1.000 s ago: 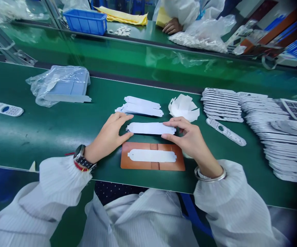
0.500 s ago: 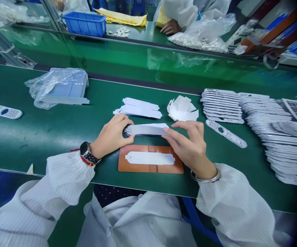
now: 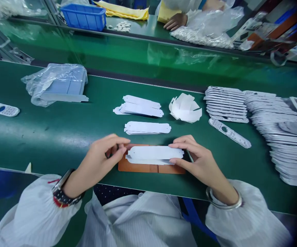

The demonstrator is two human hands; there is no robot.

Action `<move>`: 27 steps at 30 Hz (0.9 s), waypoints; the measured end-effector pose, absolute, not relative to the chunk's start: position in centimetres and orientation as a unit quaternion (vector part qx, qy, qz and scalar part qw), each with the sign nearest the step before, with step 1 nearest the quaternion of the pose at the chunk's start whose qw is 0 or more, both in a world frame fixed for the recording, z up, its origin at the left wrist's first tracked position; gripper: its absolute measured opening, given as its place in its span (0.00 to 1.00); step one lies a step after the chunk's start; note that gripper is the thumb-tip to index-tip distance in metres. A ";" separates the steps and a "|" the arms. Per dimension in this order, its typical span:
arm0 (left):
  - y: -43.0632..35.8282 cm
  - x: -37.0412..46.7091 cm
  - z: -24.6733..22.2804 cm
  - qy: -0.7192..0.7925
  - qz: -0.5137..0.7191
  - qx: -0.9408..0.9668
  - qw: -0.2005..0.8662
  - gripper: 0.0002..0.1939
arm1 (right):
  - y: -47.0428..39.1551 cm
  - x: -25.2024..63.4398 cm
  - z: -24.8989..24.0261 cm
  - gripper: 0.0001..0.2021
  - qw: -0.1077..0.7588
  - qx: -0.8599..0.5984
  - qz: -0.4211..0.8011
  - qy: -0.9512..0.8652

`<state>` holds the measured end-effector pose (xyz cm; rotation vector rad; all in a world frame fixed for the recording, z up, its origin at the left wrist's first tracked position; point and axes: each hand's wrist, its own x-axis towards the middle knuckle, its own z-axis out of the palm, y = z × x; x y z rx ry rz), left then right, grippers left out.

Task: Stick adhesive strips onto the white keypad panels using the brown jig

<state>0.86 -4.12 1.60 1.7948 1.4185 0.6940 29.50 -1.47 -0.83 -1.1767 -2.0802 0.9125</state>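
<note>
A long white tabbed strip [image 3: 153,151] lies over another white strip [image 3: 151,162] on a brown plate [image 3: 138,168] in front of me, the two slightly out of line. My right hand [image 3: 196,154] pinches the upper strip's right end between thumb and fingers. Beside the left end is my left hand [image 3: 101,156], its thumb and forefinger apart and the other fingers curled; I see nothing held in it. Just beyond the plate rests a small stack of white strips [image 3: 147,127]. Farther back is a looser pile of similar strips [image 3: 140,108].
A crumpled white paper piece [image 3: 186,108] sits right of the loose pile. Tall stacks of printed strips [image 3: 287,137] and a single printed strip [image 3: 229,133] lie at right. A plastic-wrapped pack [image 3: 63,82] is at left. Behind the barrier are a blue bin [image 3: 84,17] and another person's hand [image 3: 175,21].
The stack between my hands now lies on the table. Both hands have come nearer to me, and a white strip now covers much of the one on the plate.
</note>
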 end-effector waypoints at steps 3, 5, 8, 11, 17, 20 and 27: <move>-5.8 1.2 1.2 0.559 0.231 0.687 0.402 0.14 | -1.9 29.1 -0.9 0.13 0.259 -0.438 0.324 -0.797; -6.3 1.6 0.8 0.570 0.208 0.689 0.397 0.14 | -2.1 29.0 -1.0 0.13 0.251 -0.439 0.316 -0.803; -6.2 2.1 0.4 0.583 0.186 0.695 0.377 0.15 | -2.3 29.0 -1.1 0.14 0.248 -0.440 0.312 -0.805; -5.9 2.3 0.3 0.587 0.172 0.709 0.352 0.15 | -2.6 29.0 -1.1 0.14 0.242 -0.442 0.305 -0.808; -5.9 2.2 0.4 0.586 0.161 0.717 0.342 0.13 | -2.8 28.8 -1.1 0.13 0.235 -0.448 0.292 -0.812; -6.0 2.2 0.4 0.591 0.155 0.711 0.346 0.14 | -2.9 28.8 -1.0 0.14 0.228 -0.447 0.284 -0.817; -5.9 2.2 0.1 0.585 0.170 0.713 0.347 0.12 | -3.4 28.5 -0.7 0.13 0.236 -0.438 0.196 -0.845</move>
